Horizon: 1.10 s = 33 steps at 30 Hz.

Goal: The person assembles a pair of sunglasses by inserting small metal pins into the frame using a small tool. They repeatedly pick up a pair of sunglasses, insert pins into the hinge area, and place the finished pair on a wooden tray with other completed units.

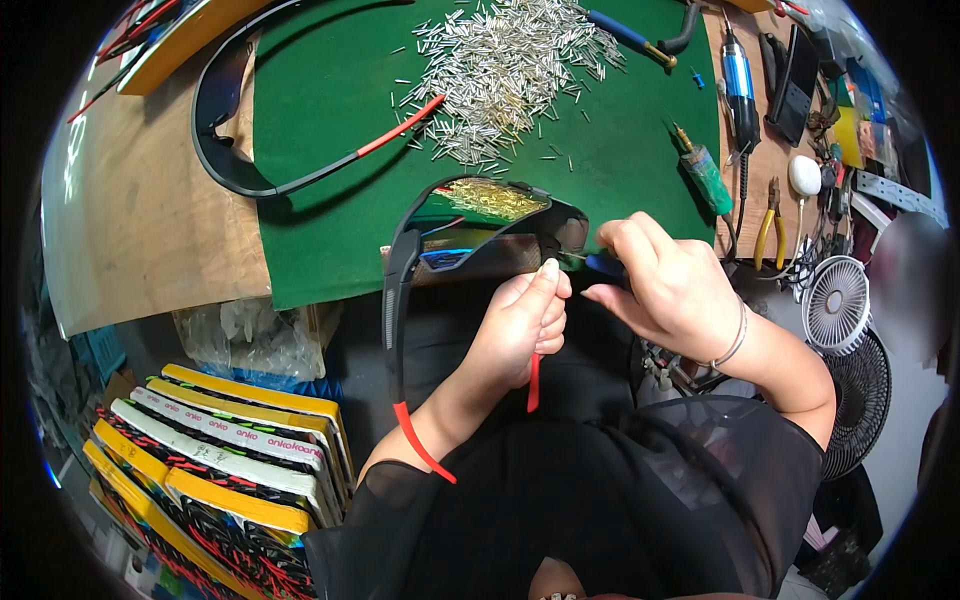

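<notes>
A pair of black sunglasses with red temple tips (398,275) is held in front of me, its mirrored lens facing the far side of the bench. My left hand (522,325) grips it by the hinge on the right, thumb pressed on top, one red tip hanging below the fist. My right hand (680,285) has its fingers closed round a blue-handled screwdriver (603,265), whose thin shaft points at that hinge. The exact contact of its tip is too small to tell. Another pair of black and red sunglasses (240,186) lies at the left.
Small metal pins (510,75) are heaped on the green mat (340,240). At the right lie a green-handled tool (706,180), a blue electric screwdriver (738,85) and yellow-handled pliers (770,230). Fans (836,300) stand beyond my right arm; stacked trays of glasses (240,450) sit lower left.
</notes>
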{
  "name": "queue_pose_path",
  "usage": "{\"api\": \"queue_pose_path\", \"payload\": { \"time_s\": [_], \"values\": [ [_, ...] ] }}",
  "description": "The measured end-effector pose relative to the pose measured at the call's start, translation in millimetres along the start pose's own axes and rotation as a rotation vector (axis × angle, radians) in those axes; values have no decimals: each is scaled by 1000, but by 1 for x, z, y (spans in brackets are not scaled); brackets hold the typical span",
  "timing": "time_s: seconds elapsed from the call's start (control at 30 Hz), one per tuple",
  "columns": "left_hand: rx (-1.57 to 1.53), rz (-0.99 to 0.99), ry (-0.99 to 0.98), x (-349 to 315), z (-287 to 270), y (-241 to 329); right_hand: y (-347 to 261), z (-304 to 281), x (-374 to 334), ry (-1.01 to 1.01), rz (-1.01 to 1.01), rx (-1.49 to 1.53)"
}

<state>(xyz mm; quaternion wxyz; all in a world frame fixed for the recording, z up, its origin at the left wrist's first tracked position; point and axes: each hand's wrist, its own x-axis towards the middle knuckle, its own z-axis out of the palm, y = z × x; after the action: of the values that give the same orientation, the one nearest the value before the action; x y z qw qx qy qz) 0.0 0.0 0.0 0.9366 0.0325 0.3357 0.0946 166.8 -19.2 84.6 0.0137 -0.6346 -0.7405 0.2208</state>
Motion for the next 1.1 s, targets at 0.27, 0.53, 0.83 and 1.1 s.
{"api": "queue_pose_path", "payload": {
  "time_s": [0.27,0.53,0.83,1.1],
  "values": [
    [8,2,-13,1,1,0,-2,-3,1,101,-33,119],
    [-8,-3,-16,1,1,0,1,-2,-3,-10,-20,41],
    [-11,0,-21,0,1,0,-1,1,-3,-19,-4,8],
    [-13,2,-9,1,2,0,1,4,-5,-45,8,-58]
  ]
}}
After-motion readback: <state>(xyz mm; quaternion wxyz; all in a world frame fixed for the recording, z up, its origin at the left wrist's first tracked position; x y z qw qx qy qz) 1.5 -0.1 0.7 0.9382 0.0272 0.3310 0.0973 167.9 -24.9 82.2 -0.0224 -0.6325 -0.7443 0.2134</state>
